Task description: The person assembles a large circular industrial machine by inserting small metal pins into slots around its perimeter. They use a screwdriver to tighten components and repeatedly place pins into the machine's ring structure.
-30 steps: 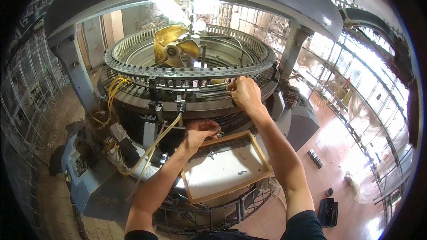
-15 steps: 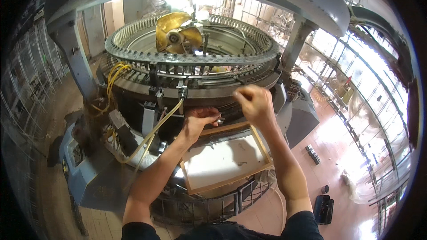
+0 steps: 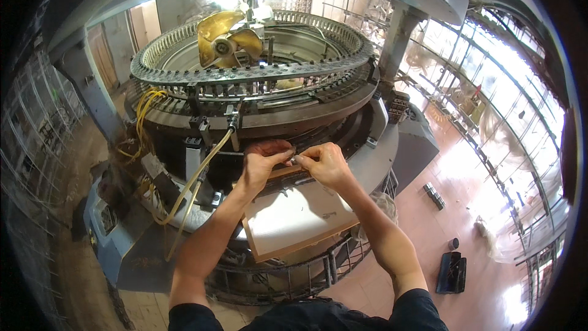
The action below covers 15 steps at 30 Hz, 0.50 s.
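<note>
Head view: the left hand (image 3: 262, 162) and right hand (image 3: 329, 165) are meeting, fingertips nearly closed, apparently both pinching a small metal piece (image 3: 293, 160). Below this grip, a tray (image 3: 278, 224) is holding at least 2 loose bits (image 3: 329, 214). Handling is looking unfinished, the piece not yet released.

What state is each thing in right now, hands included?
Left hand: pinching a small metal piece.
Right hand: pinched closed at that same piece.
Small metal piece: between both hands, mostly hidden.
Wood-framed tray: below the hands, a few small dark bits inside.
Fan: blades sharp, no motion blur.
Yellow hose: upper end at a fitting, curving down.
Dark box: open on the floor, contents unclear.
</note>
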Each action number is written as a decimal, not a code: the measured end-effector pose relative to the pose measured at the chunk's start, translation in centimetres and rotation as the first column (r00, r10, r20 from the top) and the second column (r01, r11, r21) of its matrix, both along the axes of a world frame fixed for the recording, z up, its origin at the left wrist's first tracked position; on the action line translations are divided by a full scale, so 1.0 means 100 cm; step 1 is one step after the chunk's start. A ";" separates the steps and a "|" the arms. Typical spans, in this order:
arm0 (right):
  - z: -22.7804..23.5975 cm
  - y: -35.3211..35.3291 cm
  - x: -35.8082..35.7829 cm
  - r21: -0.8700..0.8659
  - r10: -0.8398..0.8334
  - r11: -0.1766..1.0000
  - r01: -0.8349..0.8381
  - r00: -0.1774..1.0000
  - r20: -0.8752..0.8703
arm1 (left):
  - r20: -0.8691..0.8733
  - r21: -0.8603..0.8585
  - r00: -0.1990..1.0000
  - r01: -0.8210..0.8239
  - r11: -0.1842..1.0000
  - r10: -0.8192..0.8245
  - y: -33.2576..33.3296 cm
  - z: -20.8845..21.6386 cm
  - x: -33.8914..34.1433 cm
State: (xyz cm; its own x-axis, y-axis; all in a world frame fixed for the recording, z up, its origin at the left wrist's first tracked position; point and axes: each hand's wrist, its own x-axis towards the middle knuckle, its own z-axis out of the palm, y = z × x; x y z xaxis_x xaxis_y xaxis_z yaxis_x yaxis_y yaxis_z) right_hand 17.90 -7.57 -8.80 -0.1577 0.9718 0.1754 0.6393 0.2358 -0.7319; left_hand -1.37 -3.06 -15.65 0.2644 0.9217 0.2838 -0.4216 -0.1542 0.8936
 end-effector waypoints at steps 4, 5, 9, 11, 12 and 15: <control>-0.001 -0.002 -0.003 0.124 -0.011 0.992 0.020 0.998 -0.066 | 0.018 0.006 1.000 0.007 1.000 -0.007 0.002 0.000 0.000; -0.001 -0.003 -0.004 0.156 -0.008 0.988 0.020 0.997 -0.080 | 0.011 0.008 1.000 0.005 1.000 -0.005 0.001 0.000 0.000; 0.000 -0.004 -0.003 0.171 -0.008 0.985 0.022 0.997 -0.080 | -0.005 0.003 1.000 -0.001 1.000 0.001 -0.002 0.002 0.001; 0.001 -0.003 -0.001 0.219 0.000 0.976 0.020 0.996 -0.093 | -0.014 -0.003 1.000 0.001 1.000 -0.001 -0.003 0.004 0.001; 0.002 -0.002 0.001 0.185 -0.007 0.982 0.030 0.993 -0.122 | -0.022 -0.005 1.000 0.002 1.000 -0.002 -0.003 0.004 0.000; 0.007 -0.001 0.006 0.121 -0.014 0.992 0.034 0.987 -0.160 | -0.009 -0.006 1.000 0.000 1.000 0.000 -0.004 0.006 0.001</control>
